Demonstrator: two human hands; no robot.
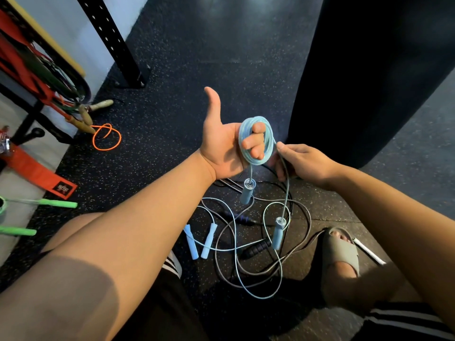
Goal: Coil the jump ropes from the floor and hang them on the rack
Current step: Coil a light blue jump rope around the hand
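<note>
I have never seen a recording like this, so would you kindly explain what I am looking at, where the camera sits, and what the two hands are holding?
There is no machine here: these are a person's two bare hands, filmed by one wide-angle camera worn on the head and looking down. The left hand carries a light blue jump rope wound in a coil around its curled fingers, with the thumb sticking out. The right hand pinches the loose strand of that rope. The rope's two handles hang below the hands. On the dark speckled floor lies a tangle of more ropes, including a second light blue rope and a black-handled rope. An orange rope lies further left. A rack with bands hanging on it stands at the far left.
</note>
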